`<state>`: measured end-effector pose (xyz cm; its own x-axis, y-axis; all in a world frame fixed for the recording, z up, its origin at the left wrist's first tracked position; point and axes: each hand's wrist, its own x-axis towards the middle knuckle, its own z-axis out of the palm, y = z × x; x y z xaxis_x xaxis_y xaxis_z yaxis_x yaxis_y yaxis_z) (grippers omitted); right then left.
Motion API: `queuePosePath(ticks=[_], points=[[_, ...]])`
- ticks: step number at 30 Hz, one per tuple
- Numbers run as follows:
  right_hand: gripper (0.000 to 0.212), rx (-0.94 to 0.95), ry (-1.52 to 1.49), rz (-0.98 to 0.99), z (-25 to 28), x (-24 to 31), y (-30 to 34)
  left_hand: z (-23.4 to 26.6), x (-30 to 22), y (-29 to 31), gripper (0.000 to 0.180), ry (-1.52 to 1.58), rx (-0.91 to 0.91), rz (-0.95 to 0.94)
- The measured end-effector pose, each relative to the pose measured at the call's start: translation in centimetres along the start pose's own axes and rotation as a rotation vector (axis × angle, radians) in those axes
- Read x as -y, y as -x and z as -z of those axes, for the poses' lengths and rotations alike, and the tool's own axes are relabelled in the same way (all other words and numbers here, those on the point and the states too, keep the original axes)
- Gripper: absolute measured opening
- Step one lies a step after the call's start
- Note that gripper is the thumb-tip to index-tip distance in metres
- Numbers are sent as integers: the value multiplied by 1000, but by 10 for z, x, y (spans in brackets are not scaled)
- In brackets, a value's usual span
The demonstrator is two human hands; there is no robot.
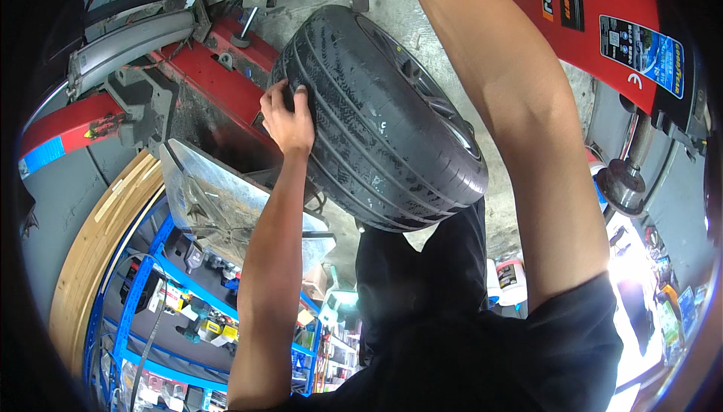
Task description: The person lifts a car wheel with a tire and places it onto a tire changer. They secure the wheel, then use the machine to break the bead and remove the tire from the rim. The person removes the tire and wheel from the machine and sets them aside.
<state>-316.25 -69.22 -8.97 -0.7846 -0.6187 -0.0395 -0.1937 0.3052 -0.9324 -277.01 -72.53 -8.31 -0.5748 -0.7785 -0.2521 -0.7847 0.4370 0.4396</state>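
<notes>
A black car wheel (376,126), its tyre wet or smeared in patches, stands tilted in front of my legs. Its grooved tread faces me, and part of the spoked rim (425,84) shows on the right. My left hand (288,120) presses against the left shoulder of the tyre, fingers bent round its edge and thumb on the tread. My right arm (520,103) stretches forward past the wheel's right side, and the hand lies beyond the picture's upper edge.
Red machine arms (218,84) with metal brackets lie left of the wheel. A scuffed clear panel (218,201) stands below them. On the right hangs a red machine body (587,13) above a metal shaft (629,178). A blue shelf rack (135,306) with boxes stands lower left.
</notes>
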Motion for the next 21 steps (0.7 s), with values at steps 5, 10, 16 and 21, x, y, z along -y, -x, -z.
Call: queuePosePath(ticks=[5,10,16,21], points=[[48,-23,-87,-14,-4,3,3,-1,-1,-5,52,-16,2,13],[47,19,-73,-4,1,5,3,-2,5,-9,51,-1,2,11],[47,70,-43,127,7,2,-2,0,7,-15,48,20,-11,-72],[42,121,55,220,8,6,-5,0,5,-13,47,91,2,-81]])
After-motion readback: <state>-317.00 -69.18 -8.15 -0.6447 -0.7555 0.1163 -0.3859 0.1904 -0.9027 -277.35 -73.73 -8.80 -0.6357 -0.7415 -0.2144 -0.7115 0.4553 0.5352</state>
